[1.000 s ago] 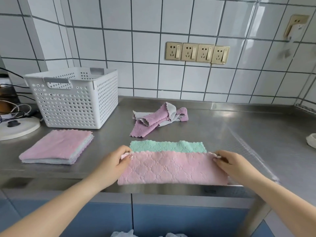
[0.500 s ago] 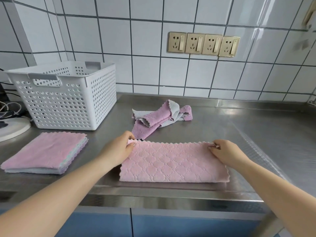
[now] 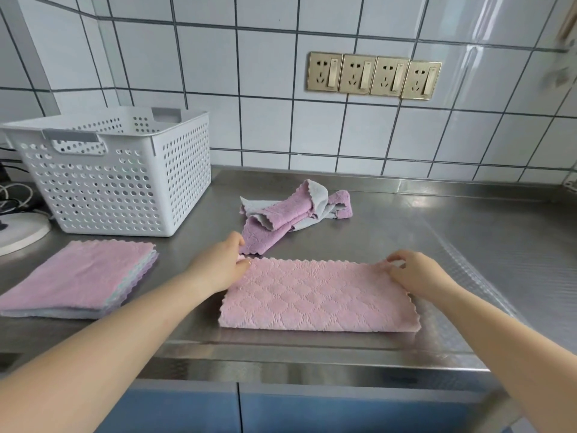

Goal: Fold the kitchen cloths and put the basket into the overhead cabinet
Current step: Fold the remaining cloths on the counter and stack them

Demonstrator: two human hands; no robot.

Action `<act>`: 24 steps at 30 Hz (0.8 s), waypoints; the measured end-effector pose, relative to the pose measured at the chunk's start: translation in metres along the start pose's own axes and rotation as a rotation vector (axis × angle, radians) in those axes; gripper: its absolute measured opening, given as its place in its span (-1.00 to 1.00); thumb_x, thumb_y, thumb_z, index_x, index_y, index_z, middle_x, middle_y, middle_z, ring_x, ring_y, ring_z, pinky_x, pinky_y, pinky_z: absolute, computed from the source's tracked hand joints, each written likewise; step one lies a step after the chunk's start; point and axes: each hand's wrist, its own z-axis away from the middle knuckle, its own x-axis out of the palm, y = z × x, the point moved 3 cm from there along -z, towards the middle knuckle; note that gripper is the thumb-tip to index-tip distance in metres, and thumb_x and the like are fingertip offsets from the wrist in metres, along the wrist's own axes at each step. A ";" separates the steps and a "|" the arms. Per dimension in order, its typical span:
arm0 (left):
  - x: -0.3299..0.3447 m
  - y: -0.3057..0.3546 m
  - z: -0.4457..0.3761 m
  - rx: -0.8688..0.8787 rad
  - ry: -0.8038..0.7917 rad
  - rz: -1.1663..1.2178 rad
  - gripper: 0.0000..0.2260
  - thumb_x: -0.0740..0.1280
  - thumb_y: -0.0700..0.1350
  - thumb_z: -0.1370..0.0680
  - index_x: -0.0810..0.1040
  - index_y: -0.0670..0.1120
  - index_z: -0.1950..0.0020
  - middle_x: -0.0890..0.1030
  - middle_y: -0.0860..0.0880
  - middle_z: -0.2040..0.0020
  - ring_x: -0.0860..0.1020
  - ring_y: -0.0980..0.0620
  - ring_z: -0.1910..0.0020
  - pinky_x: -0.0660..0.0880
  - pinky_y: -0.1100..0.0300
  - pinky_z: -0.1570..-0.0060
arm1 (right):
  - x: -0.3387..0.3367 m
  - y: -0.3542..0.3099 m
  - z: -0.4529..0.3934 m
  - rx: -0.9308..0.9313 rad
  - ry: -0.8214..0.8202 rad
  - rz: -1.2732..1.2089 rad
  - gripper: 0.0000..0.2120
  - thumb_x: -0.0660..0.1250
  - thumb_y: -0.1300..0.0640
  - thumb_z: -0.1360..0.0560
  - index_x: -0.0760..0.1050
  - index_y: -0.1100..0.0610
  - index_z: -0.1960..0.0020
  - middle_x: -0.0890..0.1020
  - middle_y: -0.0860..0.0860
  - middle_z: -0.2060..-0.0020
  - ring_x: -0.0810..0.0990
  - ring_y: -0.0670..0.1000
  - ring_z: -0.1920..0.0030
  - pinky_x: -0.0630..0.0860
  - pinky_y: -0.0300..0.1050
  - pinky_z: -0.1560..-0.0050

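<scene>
1. Your left hand pinches the far left corner of the pink cloth, fingers curled over its scalloped edge, so the layers stay lined up.
2. Your right hand holds the far right corner with bent fingertips, keeping the cloth taut across its length.
3. The cloth lies doubled along the counter's front edge, a long strip; it likely needs one more fold, end to end.
4. A crumpled cloth waits just behind it, towards the back edge, not yet folded.
5. The folded stack sits near the left front, just in front of the basket, handy for loading.
6. The basket stands at the back left corner, so the cabinet step looks far off.
</scene>
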 end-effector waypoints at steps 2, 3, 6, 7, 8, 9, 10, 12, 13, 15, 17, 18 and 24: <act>-0.009 0.003 0.005 0.047 0.132 -0.026 -0.69 0.27 -0.01 -0.55 0.37 -0.10 -0.23 0.51 -0.06 -0.19 0.52 -0.10 -0.12 0.42 0.09 -0.03 | -0.011 -0.001 0.001 -0.031 0.099 0.052 -0.70 0.28 -0.03 -0.53 0.45 0.03 -0.23 0.57 -0.02 0.06 0.51 0.01 0.18 0.39 -0.17 0.18; -0.012 0.008 0.009 0.092 0.195 -0.021 -0.70 0.27 -0.03 -0.56 0.39 -0.11 -0.24 0.50 -0.06 -0.21 0.51 -0.10 -0.13 0.39 0.09 -0.08 | -0.015 -0.006 0.004 -0.071 0.156 0.079 -0.66 0.28 -0.04 -0.53 0.44 0.03 -0.26 0.58 0.00 -0.04 0.50 0.02 0.12 0.40 -0.15 0.12; -0.005 0.043 0.024 0.271 0.162 0.046 -0.71 0.22 -0.11 -0.59 0.45 -0.11 -0.30 0.48 -0.03 -0.30 0.46 -0.05 -0.25 0.30 0.16 -0.21 | 0.000 -0.040 0.019 -0.263 0.136 0.142 -0.64 0.23 -0.01 -0.55 0.43 0.01 -0.33 0.48 0.05 -0.27 0.52 0.06 -0.16 0.43 -0.08 -0.16; 0.004 0.056 0.027 0.318 0.109 0.037 -0.68 0.19 -0.12 -0.59 0.43 -0.09 -0.34 0.45 -0.01 -0.35 0.41 -0.01 -0.33 0.27 0.18 -0.28 | 0.013 -0.055 0.026 -0.331 0.075 0.200 -0.63 0.20 0.00 -0.56 0.41 -0.01 -0.36 0.42 0.04 -0.34 0.46 0.07 -0.28 0.38 -0.07 -0.26; 0.014 0.068 0.029 0.350 0.057 0.016 -0.65 0.15 -0.11 -0.60 0.39 -0.07 -0.39 0.41 0.00 -0.40 0.35 0.01 -0.39 0.23 0.18 -0.35 | 0.029 -0.069 0.031 -0.384 0.016 0.263 -0.62 0.17 0.01 -0.57 0.37 -0.03 -0.38 0.36 0.01 -0.40 0.38 0.07 -0.35 0.32 -0.05 -0.33; 0.025 0.079 0.029 0.364 0.011 0.006 -0.62 0.10 -0.12 -0.60 0.36 -0.07 -0.42 0.38 0.00 -0.43 0.31 0.01 -0.43 0.20 0.17 -0.39 | 0.045 -0.081 0.035 -0.421 -0.026 0.316 -0.60 0.14 0.01 -0.58 0.33 -0.06 -0.41 0.32 -0.01 -0.43 0.32 0.07 -0.40 0.28 -0.03 -0.37; 0.034 0.087 0.030 0.370 -0.020 0.001 -0.59 0.06 -0.13 -0.59 0.33 -0.07 -0.44 0.36 -0.01 -0.44 0.30 0.00 -0.44 0.19 0.16 -0.41 | 0.059 -0.090 0.040 -0.450 -0.049 0.344 -0.59 0.11 0.02 -0.58 0.31 -0.07 -0.42 0.30 -0.02 -0.43 0.29 0.06 -0.41 0.25 -0.01 -0.38; 0.047 0.093 0.031 0.335 -0.030 -0.048 -0.57 0.04 -0.14 -0.58 0.29 -0.10 -0.46 0.32 -0.04 -0.47 0.26 0.01 -0.46 0.16 0.15 -0.43 | 0.080 -0.095 0.044 -0.457 -0.059 0.342 -0.59 0.03 0.04 -0.58 0.29 -0.04 -0.42 0.31 -0.04 -0.42 0.24 0.04 -0.43 0.21 0.00 -0.37; 0.051 0.093 0.033 0.305 -0.030 -0.105 -0.57 0.04 -0.13 -0.60 0.24 -0.11 -0.49 0.26 -0.05 -0.50 0.20 0.02 -0.49 0.11 0.15 -0.45 | 0.086 -0.092 0.045 -0.449 -0.049 0.337 -0.56 -0.04 0.01 -0.57 0.28 -0.03 -0.42 0.29 -0.06 -0.43 0.20 0.01 -0.45 0.19 -0.01 -0.38; 0.053 0.089 0.038 0.253 -0.050 -0.195 -0.55 0.01 -0.07 -0.63 0.12 -0.11 -0.53 0.12 -0.03 -0.55 0.07 0.04 -0.53 0.02 0.10 -0.48 | 0.090 -0.083 0.048 -0.459 -0.009 0.343 -0.33 -0.28 -0.17 -0.43 0.24 -0.07 -0.44 0.25 -0.08 -0.47 0.14 -0.04 -0.49 0.14 -0.03 -0.41; 0.050 0.082 0.041 0.211 -0.094 -0.225 -0.51 -0.02 0.01 -0.64 0.04 -0.09 -0.55 0.02 -0.02 -0.57 -0.02 0.04 -0.54 -0.06 0.06 -0.49 | 0.087 -0.073 0.049 -0.451 -0.005 0.371 -0.13 -0.41 -0.27 -0.26 0.18 -0.10 -0.47 0.19 -0.07 -0.50 0.08 -0.04 -0.51 0.10 0.01 -0.44; 0.047 0.079 0.043 0.192 -0.122 -0.229 -0.50 -0.03 0.04 -0.64 0.02 -0.08 -0.55 -0.01 -0.02 -0.57 -0.04 0.04 -0.54 -0.10 0.05 -0.49 | 0.084 -0.069 0.049 -0.430 -0.013 0.386 -0.11 -0.43 -0.31 -0.25 0.14 -0.12 -0.48 0.15 -0.07 -0.51 0.05 -0.04 -0.52 0.08 0.04 -0.44; 0.036 0.051 0.047 0.098 -0.188 -0.262 -0.41 -0.05 0.18 -0.62 -0.05 -0.09 -0.56 -0.09 -0.05 -0.57 -0.12 0.01 -0.54 -0.16 0.04 -0.49 | 0.064 -0.038 0.052 -0.309 -0.078 0.482 -0.15 -0.35 -0.48 -0.32 -0.01 -0.14 -0.51 0.02 -0.07 -0.53 -0.08 -0.03 -0.53 0.00 0.11 -0.46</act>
